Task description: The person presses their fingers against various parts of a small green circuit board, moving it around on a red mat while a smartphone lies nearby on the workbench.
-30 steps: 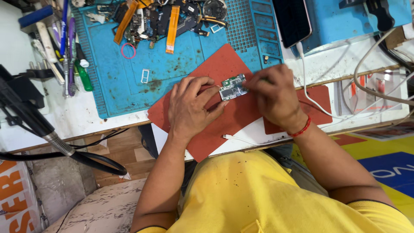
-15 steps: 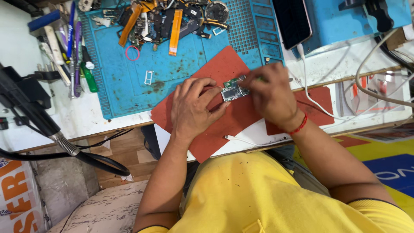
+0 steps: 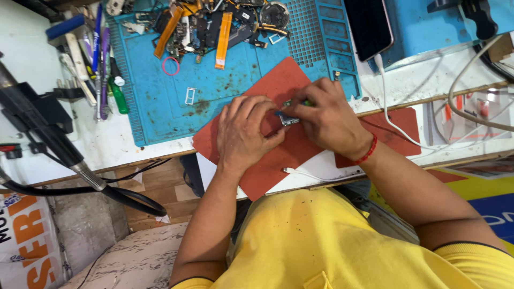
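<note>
Both my hands meet over a red-brown mat [image 3: 278, 80] on the workbench. My left hand [image 3: 247, 134] and my right hand [image 3: 324, 115] pinch a small circuit board [image 3: 287, 119] between their fingertips, just above the mat. Only a sliver of the board shows, blue and silver; the fingers hide the rest. A bit of green [image 3: 306, 103] peeks out under my right fingers; what it is I cannot tell. A red thread band [image 3: 368, 151] circles my right wrist.
A blue work mat [image 3: 214, 96] lies behind, with a heap of phone parts and orange flex cables [image 3: 214, 24] at its far edge. Tools and a small green bottle [image 3: 119, 96] lie left. A dark phone [image 3: 368, 27] with a white cable [image 3: 391, 120] sits at right. A black hose [image 3: 80, 176] hangs left.
My hands have closed in together over the board, which now is mostly hidden by fingers; before it lay more exposed between them.
</note>
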